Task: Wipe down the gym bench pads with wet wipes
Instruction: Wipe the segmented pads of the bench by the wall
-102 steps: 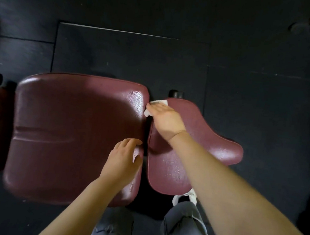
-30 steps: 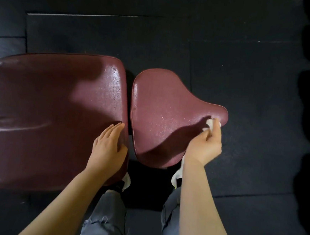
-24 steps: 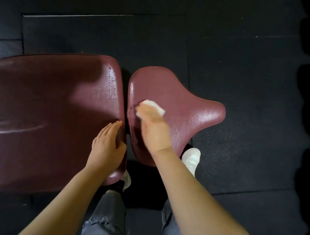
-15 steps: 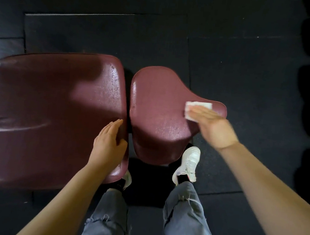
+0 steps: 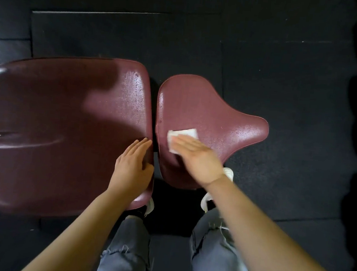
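Note:
Two maroon bench pads lie below me: a wide back pad (image 5: 62, 130) on the left and a smaller flared seat pad (image 5: 213, 114) on the right, both glistening with moisture near the gap between them. My right hand (image 5: 197, 158) presses a folded white wet wipe (image 5: 183, 134) flat on the seat pad's left-centre, fingers straight. My left hand (image 5: 133, 166) rests flat on the back pad's near right corner, fingers straight and pointing at the gap.
Black rubber floor tiles (image 5: 285, 69) surround the bench. My legs in grey jeans (image 5: 213, 251) and white shoes (image 5: 228, 173) stand just in front of the pads. A narrow gap (image 5: 154, 116) separates the two pads.
My right hand has swept the wipe from the seat pad's narrow right end back left towards the gap. The left hand has stayed on the back pad.

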`<action>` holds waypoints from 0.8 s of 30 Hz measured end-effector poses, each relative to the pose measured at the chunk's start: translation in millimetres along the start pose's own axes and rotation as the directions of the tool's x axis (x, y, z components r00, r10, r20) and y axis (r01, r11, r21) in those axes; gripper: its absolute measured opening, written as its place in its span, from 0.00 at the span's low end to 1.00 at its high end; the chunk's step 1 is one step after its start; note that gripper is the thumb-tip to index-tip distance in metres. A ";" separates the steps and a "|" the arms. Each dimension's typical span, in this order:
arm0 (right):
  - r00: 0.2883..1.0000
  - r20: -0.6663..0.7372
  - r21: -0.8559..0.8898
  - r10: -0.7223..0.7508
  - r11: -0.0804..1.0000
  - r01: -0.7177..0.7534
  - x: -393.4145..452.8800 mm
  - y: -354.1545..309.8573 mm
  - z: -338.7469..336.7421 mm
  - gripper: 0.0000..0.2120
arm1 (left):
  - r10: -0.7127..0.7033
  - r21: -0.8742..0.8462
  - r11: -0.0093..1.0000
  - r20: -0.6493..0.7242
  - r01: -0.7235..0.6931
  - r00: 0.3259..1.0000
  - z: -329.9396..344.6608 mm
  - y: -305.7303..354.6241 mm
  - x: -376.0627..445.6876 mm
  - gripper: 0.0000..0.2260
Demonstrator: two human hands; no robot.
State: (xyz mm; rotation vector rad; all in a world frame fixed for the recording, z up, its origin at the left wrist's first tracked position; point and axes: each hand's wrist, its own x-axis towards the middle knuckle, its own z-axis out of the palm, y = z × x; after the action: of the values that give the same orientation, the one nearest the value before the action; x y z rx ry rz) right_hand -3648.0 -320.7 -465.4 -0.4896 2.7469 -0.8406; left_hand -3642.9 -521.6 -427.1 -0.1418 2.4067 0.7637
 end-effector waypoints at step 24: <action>0.928 -0.106 0.103 0.359 0.932 -0.348 -96.4 -8.1 0.2 0.22 | 0.074 0.028 0.997 0.092 -0.077 0.993 -9.7 -7.3 -1.5 0.30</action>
State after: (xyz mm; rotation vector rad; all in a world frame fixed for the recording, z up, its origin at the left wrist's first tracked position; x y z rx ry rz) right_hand -3557.4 -290.6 -449.6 0.0803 2.7700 -0.9090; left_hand -3644.6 -533.2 -423.5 -0.0034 2.3475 0.7495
